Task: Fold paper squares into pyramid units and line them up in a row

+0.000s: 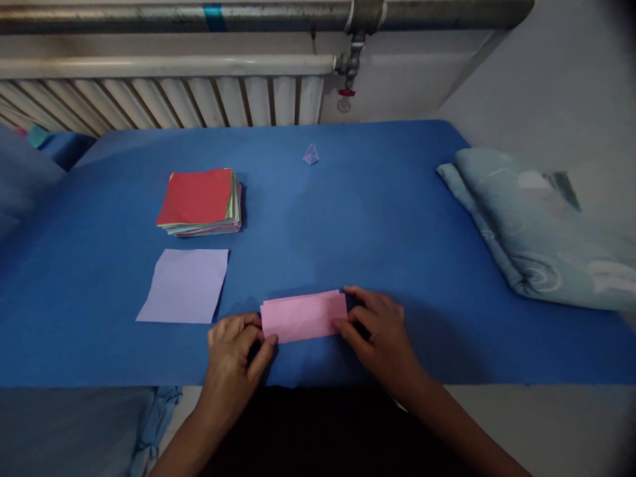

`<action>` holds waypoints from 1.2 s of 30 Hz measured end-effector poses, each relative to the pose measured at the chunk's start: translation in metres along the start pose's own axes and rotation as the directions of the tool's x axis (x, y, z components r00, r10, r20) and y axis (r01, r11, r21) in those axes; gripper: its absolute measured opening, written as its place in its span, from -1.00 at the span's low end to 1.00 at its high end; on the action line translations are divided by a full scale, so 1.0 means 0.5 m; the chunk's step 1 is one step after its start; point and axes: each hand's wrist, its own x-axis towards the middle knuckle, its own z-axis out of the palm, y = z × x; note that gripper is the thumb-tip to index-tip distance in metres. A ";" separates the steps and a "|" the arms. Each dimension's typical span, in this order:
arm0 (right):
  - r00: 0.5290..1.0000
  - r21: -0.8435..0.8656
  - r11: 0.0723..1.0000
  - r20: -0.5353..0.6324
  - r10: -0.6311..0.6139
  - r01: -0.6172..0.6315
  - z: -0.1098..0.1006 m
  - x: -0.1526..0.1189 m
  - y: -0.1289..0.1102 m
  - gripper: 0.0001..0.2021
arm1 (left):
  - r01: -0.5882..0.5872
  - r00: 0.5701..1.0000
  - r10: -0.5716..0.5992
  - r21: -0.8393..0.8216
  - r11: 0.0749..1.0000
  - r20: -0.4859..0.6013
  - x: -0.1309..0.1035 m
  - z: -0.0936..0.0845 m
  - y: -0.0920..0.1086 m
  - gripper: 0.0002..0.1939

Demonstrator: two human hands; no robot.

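A sheet of pink paper, folded over into a long rectangle, is between my hands near the front edge of the blue table. Its upper layers are slightly offset along the far edge. My left hand pinches the left end, thumb at the lower left corner and the other fingers curled beside it. At the right end, my right hand grips the paper with the thumb on top and a finger by the far corner. A lavender square sheet lies flat to the left of my left hand.
Behind the lavender sheet stands a stack of coloured paper with red on top. A small folded lavender paper piece sits near the back. Folded pale green fabric lies at the right. A radiator and pipe run behind the table.
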 end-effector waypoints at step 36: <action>0.997 -0.022 0.997 -0.012 0.071 -0.072 0.006 0.002 -0.005 -0.73 | -0.467 0.883 0.401 0.355 0.810 0.246 -0.014 -0.006 0.027 -0.41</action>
